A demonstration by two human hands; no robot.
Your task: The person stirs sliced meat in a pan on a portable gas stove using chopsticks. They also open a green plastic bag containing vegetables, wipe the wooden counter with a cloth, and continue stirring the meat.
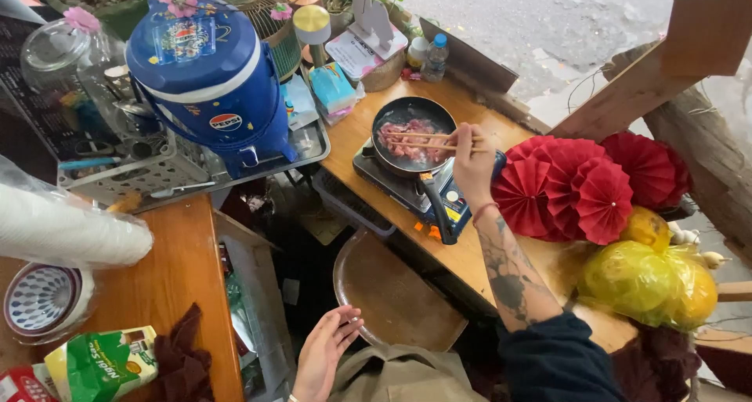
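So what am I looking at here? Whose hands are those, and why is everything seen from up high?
There is no machine here, just a person. The one picture comes from a camera worn on their head, so you look down as they do. Their right hand holds chopsticks over a black frying pan with pieces of pink meat in it. The pan sits on a small portable stove on a wooden counter. Their left hand is open and holds nothing, low near a round wooden stool. Beside the stove are red paper fans and yellow fruit in a bag. To the left stands a big blue drinks cooler.
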